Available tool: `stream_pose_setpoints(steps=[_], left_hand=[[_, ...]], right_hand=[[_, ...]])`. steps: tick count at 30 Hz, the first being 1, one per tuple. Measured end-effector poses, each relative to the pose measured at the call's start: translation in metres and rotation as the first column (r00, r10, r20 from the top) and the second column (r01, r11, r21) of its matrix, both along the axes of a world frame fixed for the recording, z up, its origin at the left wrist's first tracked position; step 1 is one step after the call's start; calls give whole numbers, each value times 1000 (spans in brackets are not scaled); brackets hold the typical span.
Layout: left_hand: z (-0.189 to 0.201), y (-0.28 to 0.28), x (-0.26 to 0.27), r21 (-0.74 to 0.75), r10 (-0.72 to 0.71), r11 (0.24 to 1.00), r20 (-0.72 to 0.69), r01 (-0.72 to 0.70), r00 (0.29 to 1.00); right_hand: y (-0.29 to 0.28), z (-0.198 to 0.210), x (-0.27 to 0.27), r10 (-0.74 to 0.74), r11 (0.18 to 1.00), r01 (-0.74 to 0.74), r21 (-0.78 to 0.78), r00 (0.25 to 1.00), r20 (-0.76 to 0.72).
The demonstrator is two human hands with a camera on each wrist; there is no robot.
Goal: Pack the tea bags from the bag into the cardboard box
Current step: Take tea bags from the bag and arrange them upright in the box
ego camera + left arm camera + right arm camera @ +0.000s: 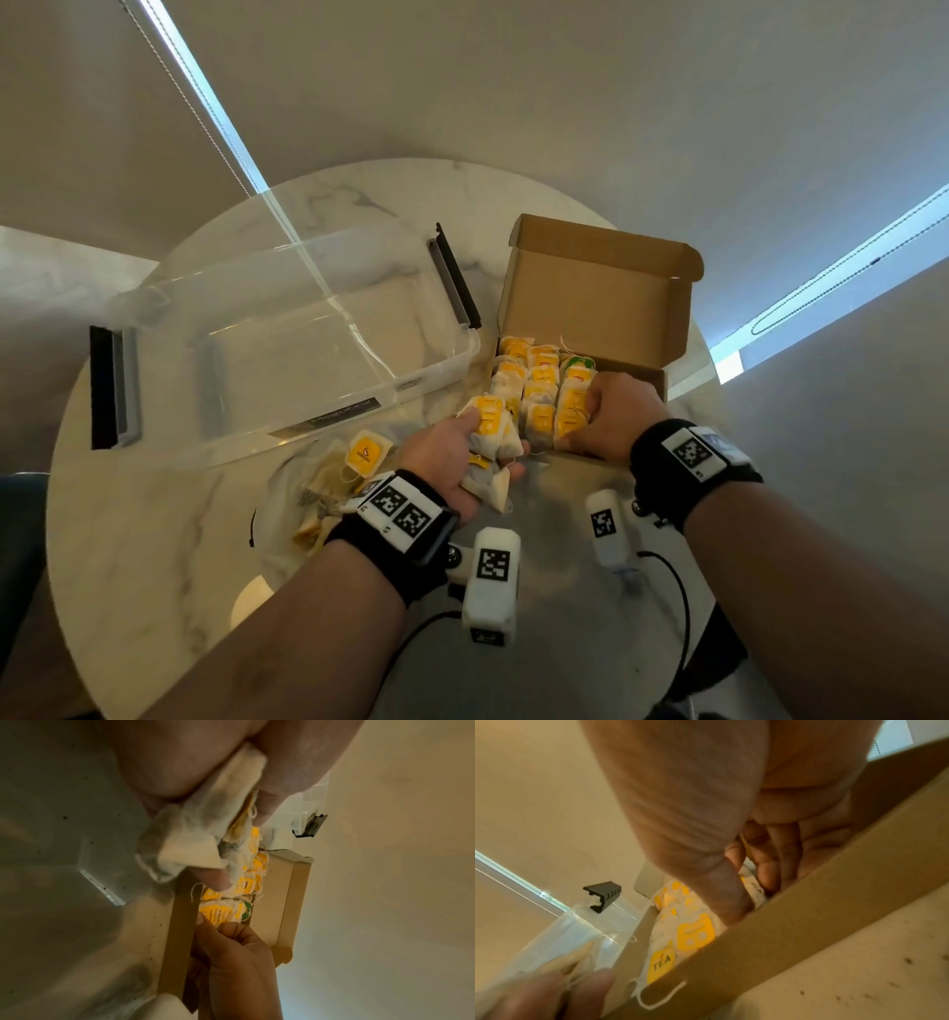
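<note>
An open cardboard box stands right of centre on the table, its lid tilted back. Rows of tea bags with yellow tags fill its floor. My left hand grips a bundle of white tea bags just outside the box's near left corner. My right hand reaches into the near right corner, fingers curled round tea bags of the right-hand row. In the right wrist view its fingers dip behind the box wall. A clear plastic bag with more tea bags lies under my left wrist.
A large clear plastic storage tub with black clips stands left of the cardboard box, close to it. All of this sits on a round marble table. Cables from the wrist cameras trail over the table's near edge.
</note>
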State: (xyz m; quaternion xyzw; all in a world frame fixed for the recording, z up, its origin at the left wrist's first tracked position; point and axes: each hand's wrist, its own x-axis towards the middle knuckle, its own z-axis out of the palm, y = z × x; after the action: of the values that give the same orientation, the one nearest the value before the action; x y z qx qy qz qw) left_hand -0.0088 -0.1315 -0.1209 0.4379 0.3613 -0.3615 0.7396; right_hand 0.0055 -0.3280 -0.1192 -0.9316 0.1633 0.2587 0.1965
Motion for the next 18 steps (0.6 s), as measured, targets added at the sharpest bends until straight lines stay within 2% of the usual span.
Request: stream_pose_setpoints(steps=[4, 6, 8, 10, 11, 13, 16, 18], left_hand=[[3, 0, 0, -16, -17, 1000, 11, 17, 1000], [5, 1, -1, -32, -16, 999, 6, 17, 1000], [8, 2, -1, -65, -17, 998, -4, 17, 1000], [10, 2, -2, -119, -15, 993, -11, 14, 1000], [11, 2, -3, -146, -10, 989, -13, 8, 1000], [14, -2, -5, -193, 4, 981, -14, -6, 1000], [16, -11, -8, -249, 11, 969, 6, -9, 1000], [15, -14, -8, -264, 8, 964, -6, -10, 1000]], right_hand=[[1, -1, -3, -60, 998, 60, 19, 997, 42], [-1, 5, -5, -46, 999, 46, 3, 996, 80], [-1, 18, -6, -17, 1000, 19, -8, 981, 192], [5, 35, -10, -8, 996, -23, 87, 939, 344], [12, 44, -12, -6, 985, -58, 160, 928, 373], [29, 57, -18, 25, 957, -120, 266, 942, 334], [45, 55, -25, 96, 951, -177, 252, 948, 305], [46, 49, -29, 55, 955, -144, 261, 946, 320]])
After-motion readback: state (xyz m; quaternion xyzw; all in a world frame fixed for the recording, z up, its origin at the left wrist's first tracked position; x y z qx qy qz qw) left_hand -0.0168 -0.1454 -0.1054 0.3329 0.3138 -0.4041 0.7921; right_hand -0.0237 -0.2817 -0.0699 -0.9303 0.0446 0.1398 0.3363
